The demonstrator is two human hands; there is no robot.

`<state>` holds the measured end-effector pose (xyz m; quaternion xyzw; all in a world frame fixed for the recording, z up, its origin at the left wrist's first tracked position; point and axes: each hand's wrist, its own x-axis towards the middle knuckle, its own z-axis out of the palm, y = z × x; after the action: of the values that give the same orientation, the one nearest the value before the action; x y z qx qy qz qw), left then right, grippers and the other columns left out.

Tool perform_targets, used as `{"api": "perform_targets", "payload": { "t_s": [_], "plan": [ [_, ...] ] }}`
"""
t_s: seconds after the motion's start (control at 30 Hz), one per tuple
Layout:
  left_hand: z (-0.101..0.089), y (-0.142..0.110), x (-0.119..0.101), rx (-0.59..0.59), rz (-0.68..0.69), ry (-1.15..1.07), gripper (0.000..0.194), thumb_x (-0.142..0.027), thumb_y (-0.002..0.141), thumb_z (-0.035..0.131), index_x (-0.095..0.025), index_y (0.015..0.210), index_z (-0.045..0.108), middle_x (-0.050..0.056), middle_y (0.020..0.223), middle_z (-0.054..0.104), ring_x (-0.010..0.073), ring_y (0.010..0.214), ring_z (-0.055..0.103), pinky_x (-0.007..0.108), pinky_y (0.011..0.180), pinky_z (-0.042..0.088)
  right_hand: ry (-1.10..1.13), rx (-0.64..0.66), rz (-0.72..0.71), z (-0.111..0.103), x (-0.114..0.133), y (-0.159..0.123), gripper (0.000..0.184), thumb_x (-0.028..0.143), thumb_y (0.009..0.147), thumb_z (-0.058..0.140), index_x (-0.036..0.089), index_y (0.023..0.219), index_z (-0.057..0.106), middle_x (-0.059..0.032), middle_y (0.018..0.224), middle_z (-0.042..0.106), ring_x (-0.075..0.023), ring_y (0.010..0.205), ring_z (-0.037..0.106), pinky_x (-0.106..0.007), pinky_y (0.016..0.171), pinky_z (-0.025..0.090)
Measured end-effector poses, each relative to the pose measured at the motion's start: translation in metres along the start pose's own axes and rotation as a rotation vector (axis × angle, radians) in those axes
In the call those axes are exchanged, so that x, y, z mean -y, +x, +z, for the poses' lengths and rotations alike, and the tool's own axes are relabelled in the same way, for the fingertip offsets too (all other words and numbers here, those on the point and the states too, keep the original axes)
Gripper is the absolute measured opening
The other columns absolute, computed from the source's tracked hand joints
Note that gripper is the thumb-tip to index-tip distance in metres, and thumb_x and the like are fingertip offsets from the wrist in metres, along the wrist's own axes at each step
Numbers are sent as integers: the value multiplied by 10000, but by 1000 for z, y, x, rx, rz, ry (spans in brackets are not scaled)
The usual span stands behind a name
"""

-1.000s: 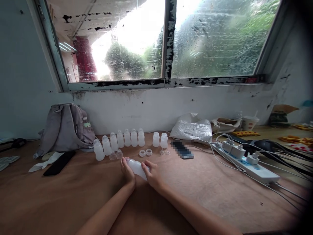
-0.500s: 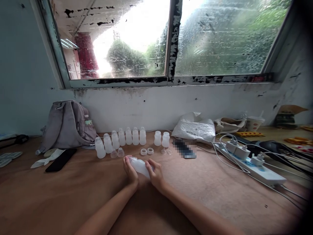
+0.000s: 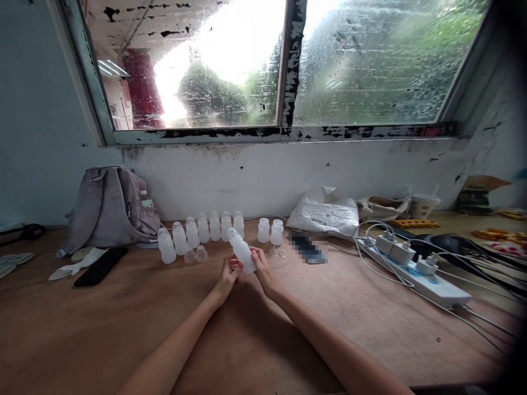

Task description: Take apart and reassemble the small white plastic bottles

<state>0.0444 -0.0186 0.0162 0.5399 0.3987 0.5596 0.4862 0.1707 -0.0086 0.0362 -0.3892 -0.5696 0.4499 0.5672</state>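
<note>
A frosted baby bottle (image 3: 244, 255) with a clear domed cap tilts up and to the left between my hands. My right hand (image 3: 263, 272) grips its lower right side. At the lower left side, the curled fingers of my left hand (image 3: 227, 278) close against the bottle near its base. Behind stands a row of several capped bottles (image 3: 192, 233). Two clear caps (image 3: 201, 253) sit in front of that row. To the right are two open bottles (image 3: 276, 232) without caps, with two thin clear rings (image 3: 282, 251) before them.
A grey backpack (image 3: 111, 211) leans on the wall at left, with a black phone (image 3: 101, 267) and a tissue (image 3: 74, 267) before it. A silver plastic bag (image 3: 325, 213) lies at the back. A white power strip (image 3: 432, 285) with plugs and cables runs along the right.
The bottle has swung from lying nearly flat to a steeper tilt, its cap end raised. My left hand has moved from the cap to near the base. The bottle and hands now hide two white collars.
</note>
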Motion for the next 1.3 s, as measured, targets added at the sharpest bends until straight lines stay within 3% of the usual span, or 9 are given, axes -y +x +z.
{"api": "perform_targets", "payload": {
  "t_s": [0.13,0.23,0.37,0.5,0.73,1.0,1.13,1.3],
  "plan": [
    [8,-4,-1,-46,107,1,387,-414,744,530,-186,1040,430,78,1013,547,173,879,552,287,747,442,59,119,-4,5,1,-6,245,429,795,425,218,913,467,-20,870,529,-145,783,511,-259,684,426],
    [2,-2,-2,-85,139,75,366,-386,725,557,-182,1021,484,72,977,567,195,878,558,304,743,452,19,194,-35,3,1,-4,242,421,790,441,210,901,482,-26,847,556,-154,783,535,-282,701,432],
    [-11,7,4,-120,231,312,383,-349,684,597,-185,1023,523,63,925,559,205,848,559,323,722,463,-173,110,-161,-7,1,5,274,406,758,507,202,940,493,-52,931,558,-174,882,531,-297,733,430],
    [-20,12,12,-121,329,551,503,-292,672,609,-190,1137,447,73,982,512,197,855,532,352,760,446,-299,65,-228,-13,0,7,342,398,751,525,206,1027,460,-65,955,555,-178,907,529,-312,741,432],
    [-22,10,11,8,311,553,469,-279,716,558,-211,1159,420,81,1064,509,197,919,511,367,842,400,-399,70,-315,-8,4,3,396,368,751,526,195,1089,417,-81,984,544,-185,908,524,-338,752,436],
    [-26,14,14,6,261,582,624,-272,671,601,-199,1219,313,82,1029,528,202,939,515,366,817,415,-611,4,-484,11,19,15,435,324,763,503,191,1154,365,-92,1030,516,-183,896,512,-318,758,425],
    [-28,13,16,6,311,686,696,-265,642,623,-204,1242,276,98,1146,438,208,1038,458,367,890,368,-800,85,-535,8,30,32,383,299,761,503,195,1119,418,-79,995,540,-199,903,509,-323,762,404],
    [-36,14,19,-36,344,824,615,-280,729,519,-205,1271,238,99,1224,368,215,1155,355,381,960,287,-955,-80,-530,-12,48,73,385,289,745,528,161,1095,432,-86,942,563,-225,888,511,-342,770,371]
  ]
}}
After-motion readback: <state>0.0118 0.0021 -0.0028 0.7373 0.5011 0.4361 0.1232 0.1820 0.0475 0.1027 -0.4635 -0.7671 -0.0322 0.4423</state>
